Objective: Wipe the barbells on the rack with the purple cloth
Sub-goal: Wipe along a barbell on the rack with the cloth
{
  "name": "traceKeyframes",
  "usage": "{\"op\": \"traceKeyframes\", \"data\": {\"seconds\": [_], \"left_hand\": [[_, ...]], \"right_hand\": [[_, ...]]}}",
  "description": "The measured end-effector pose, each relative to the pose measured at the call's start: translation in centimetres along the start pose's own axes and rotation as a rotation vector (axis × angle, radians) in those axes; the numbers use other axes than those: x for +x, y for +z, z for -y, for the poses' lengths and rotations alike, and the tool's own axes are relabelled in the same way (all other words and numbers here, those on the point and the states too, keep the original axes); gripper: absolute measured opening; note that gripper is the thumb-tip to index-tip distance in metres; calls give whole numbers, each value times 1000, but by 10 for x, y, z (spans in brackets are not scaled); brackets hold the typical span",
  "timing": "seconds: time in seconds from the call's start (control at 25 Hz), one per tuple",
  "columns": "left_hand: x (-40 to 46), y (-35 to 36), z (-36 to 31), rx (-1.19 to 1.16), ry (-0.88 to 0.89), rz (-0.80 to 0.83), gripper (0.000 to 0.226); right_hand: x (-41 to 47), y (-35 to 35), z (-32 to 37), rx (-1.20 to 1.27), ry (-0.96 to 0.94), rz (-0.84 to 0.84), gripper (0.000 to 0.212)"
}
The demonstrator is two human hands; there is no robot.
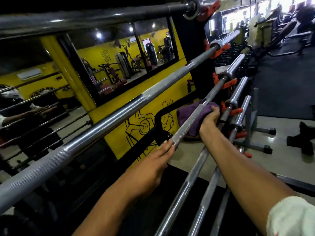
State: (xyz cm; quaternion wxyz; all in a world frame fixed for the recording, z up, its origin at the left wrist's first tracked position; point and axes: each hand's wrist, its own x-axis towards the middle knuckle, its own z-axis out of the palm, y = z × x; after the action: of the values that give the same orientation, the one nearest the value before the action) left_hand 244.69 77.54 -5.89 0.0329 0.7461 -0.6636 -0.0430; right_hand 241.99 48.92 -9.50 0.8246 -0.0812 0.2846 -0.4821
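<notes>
- Two hands on one barbell (190,123) — right hand (208,120) clutches the purple cloth (185,114) round it.
- Left hand (153,164) fingertips merely touch, nearly straight — bar might roll.

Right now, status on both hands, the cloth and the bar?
Right hand grips purple cloth on the third barbell. Left hand steadies the same bar lower down, fingers on it. Nothing blocking the bar.
</notes>
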Motion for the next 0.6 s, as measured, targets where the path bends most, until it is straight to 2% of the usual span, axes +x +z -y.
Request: {"op": "traceKeyframes", "data": {"seconds": [0.24, 0.44, 0.6], "left_hand": [[1, 2, 7, -84, 21, -12, 63], [4, 6, 12, -91, 39, -32, 62], [4, 7, 14, -79, 44, -21, 66]], "right_hand": [[-22, -15, -31, -50, 114, 174, 41], [-78, -34, -60, -173, 177, 208, 37], [-86, -43, -70, -272, 185, 161, 47]]}}
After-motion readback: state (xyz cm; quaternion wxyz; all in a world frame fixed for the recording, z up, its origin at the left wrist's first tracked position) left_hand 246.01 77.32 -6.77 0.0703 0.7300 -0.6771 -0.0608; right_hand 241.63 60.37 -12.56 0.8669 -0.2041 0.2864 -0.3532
